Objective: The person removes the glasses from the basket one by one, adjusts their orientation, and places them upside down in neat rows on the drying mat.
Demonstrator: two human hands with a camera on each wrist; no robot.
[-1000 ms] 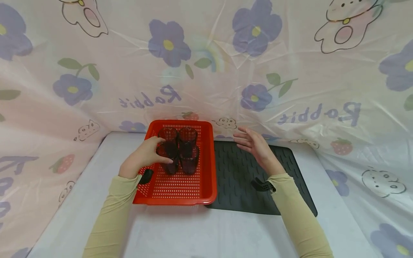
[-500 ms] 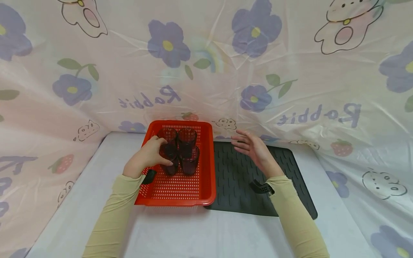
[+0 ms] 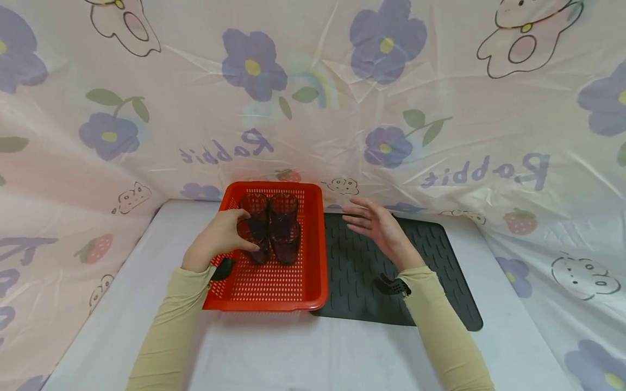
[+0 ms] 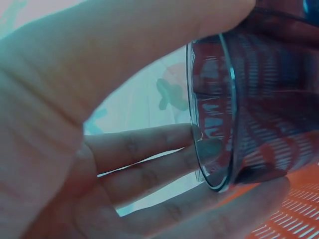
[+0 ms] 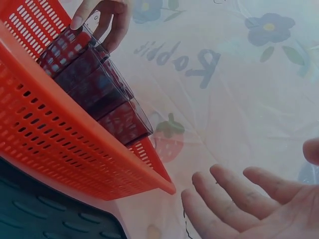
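Several dark purple-tinted glasses stand together in a red slotted plastic basket [image 3: 324,255]. My left hand [image 3: 217,236] holds the front-left glass [image 3: 254,236] near its rim. In the left wrist view, the thumb lies along one side of that glass [image 4: 274,99] and the fingers reach round the other. The other glasses [image 3: 286,247] sit close beside and behind it. My right hand [image 3: 383,228] hovers over the far part of a dark drying mat [image 3: 362,277], apart from the basket. Its fingers are spread and hold nothing, as the right wrist view also shows.
The basket and the mat lie side by side on a white table [image 3: 274,353], with the basket's right edge next to the mat. A patterned curtain [image 3: 313,125] hangs close behind them and along both sides. Each wrist wears a black strap [image 3: 391,285].
My right hand has drifted slightly left, towards the basket. My left hand stays at the front-left glass with only tiny shifts, and the glasses keep their places.
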